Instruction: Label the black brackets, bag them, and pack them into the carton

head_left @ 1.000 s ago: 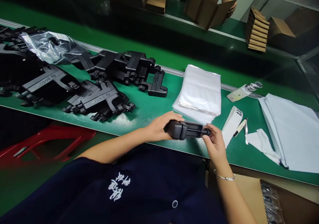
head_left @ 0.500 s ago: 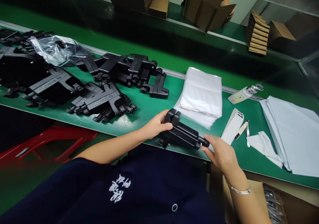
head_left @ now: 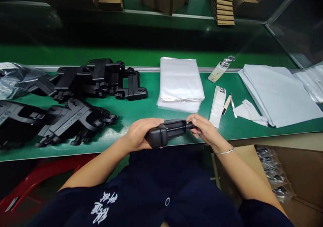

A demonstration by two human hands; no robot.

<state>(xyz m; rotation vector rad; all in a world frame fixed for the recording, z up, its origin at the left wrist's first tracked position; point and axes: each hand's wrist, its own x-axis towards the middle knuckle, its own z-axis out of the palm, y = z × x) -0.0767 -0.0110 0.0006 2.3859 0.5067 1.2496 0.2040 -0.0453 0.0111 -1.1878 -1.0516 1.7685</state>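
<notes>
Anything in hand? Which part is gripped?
One black device, held in both hands: the left hand grips its blocky end, and the right hand's fingers are on the small knob at the opposite end.

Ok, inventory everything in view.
Clamp bracket: one, black, centre
Other brackets: several, black, left
Bagging: two lots, clear, both edges
Plastic sleeves: one stack, clear, centre
Bottle: one, pale, right
Label strip: one, white, right
Slim tool: one, cream, right
Scrap: one, white, right
Sheet pile: one, whitish, right
Cardboard pieces: several, brown, back
Carton: one, brown, bottom right
Seat: one, red, left
Worktable: one, green, centre
Shirt: one, navy, bottom
Left hand, right hand: two, bare, on clamp bracket
</notes>
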